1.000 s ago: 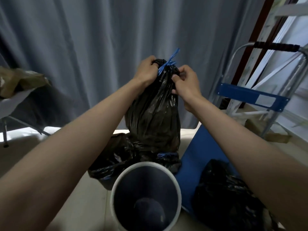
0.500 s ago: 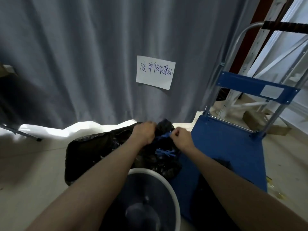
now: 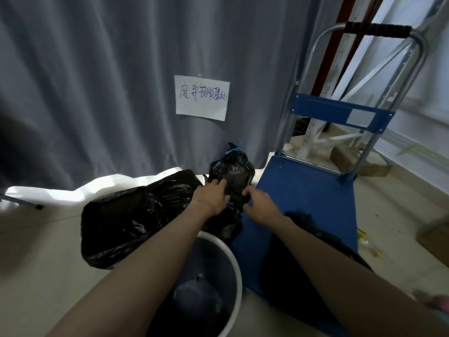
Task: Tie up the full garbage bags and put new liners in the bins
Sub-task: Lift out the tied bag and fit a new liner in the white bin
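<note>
1. The step in hand seems to be setting down the tied garbage bag. It stands on the floor against the grey curtain, its neck closed with a blue drawstring.
2. The left hand lies on the bag's near side with fingers spread and rather straight. The right hand is at its lower part with fingers bent; I cannot tell if this grip pinches the plastic.
3. To do it well, I would press the bag until it stands stable between the larger black bag and the blue platform trolley, then let go slowly.
4. The white bin near the person has no liner inside, so a new liner is the next need.
5. A paper sign with handwriting hangs on the curtain. Another black bag lies on the trolley.
</note>
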Available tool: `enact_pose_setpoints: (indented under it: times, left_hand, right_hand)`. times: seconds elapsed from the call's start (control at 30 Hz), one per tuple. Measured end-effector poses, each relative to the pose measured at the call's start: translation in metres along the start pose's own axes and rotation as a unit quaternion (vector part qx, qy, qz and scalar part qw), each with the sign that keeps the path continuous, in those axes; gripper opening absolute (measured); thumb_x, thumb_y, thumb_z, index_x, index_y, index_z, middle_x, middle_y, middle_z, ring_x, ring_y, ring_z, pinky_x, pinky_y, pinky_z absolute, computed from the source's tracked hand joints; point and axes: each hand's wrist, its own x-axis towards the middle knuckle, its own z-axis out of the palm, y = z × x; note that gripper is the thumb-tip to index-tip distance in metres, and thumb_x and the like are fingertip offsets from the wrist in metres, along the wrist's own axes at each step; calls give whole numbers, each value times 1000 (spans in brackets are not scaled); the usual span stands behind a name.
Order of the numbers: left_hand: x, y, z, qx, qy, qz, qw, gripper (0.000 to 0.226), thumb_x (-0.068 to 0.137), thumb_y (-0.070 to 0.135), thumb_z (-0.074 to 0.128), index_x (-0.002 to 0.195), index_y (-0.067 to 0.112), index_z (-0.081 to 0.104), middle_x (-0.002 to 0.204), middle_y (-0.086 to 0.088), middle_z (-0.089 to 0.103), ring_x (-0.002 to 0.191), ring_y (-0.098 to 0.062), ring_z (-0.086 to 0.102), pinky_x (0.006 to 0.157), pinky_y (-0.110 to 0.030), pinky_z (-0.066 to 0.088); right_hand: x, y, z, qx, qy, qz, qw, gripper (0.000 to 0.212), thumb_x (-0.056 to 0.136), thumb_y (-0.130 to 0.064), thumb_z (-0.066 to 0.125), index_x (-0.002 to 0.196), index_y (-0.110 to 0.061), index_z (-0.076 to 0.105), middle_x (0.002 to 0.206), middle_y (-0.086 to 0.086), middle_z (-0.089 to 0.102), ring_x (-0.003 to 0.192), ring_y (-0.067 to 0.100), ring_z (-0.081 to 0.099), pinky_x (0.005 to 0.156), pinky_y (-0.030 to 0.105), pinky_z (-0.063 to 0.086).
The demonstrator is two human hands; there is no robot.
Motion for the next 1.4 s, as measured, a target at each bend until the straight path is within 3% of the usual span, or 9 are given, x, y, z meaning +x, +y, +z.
enact_pose_setpoints:
  times: [0.4,0.6,0.73,0.9,1.03,1.13,1.2,1.3,1.4]
  left_hand:
    - [-27,128,64,-36,-132,55,989,50,95,37,54,138,15,40,139,-13,48,124,-35,51,99,-45,45]
    - [-49,168,121,-91,-232,8,968,56,91,33,60,140,16,40,141,-14,44,125,-33,49,102,-42,42]
    - [-62,172,151,-151,-318,-65,934,55,89,32,65,134,5,53,140,-14,48,124,-29,50,103,-32,43]
    - [-76,172,161,-187,-369,-106,904,67,85,35,70,141,7,46,141,-10,50,126,-28,50,106,-31,42]
    - [-88,172,165,-182,-362,-97,909,77,80,37,76,145,11,44,145,-7,47,130,-25,47,110,-31,39]
    - [-94,172,169,-217,-359,-92,903,70,87,45,68,144,12,46,145,-5,47,131,-23,46,106,-26,38]
    - [-97,175,165,-296,-322,-129,890,64,98,54,45,144,10,46,146,-8,48,130,-25,48,104,-27,37]
    - [-94,183,149,-439,-248,-229,832,70,101,60,23,143,9,46,138,-12,55,123,-28,55,99,-33,44]
    - [-85,184,124,-565,-211,-244,759,51,99,55,39,123,14,59,111,-6,66,93,-20,65,66,-28,55]
  right_hand:
    - [-106,142,-49,-82,-1,153,985,37,93,-22,59,127,-16,46,126,17,47,112,37,47,91,43,47]
    - [-143,195,-33,-91,-90,269,954,92,89,-32,69,155,-17,7,155,24,14,138,46,29,111,54,35]
    - [-149,216,-18,-68,-185,286,938,117,79,-34,79,155,-13,-7,153,24,29,135,42,40,108,52,41]
    - [-149,203,-10,-43,-304,248,919,79,85,-33,74,147,-11,30,149,14,38,125,34,49,96,42,54]
    - [-148,192,-6,-48,-314,227,921,83,88,-34,72,153,-14,26,160,12,3,133,36,39,91,34,55]
    - [-147,184,-6,-12,-312,215,925,48,88,-22,72,128,-10,49,141,13,37,115,29,49,90,37,56]
    - [-148,176,-5,18,-312,202,928,40,89,-16,69,125,-7,54,132,11,51,107,24,52,85,35,57]
    - [-144,158,-11,76,-311,167,932,21,90,-18,64,109,-11,63,115,5,59,106,22,57,82,33,58]
    - [-143,134,-31,145,-265,100,948,4,90,-20,61,86,-19,63,89,-3,61,88,12,59,75,29,56]
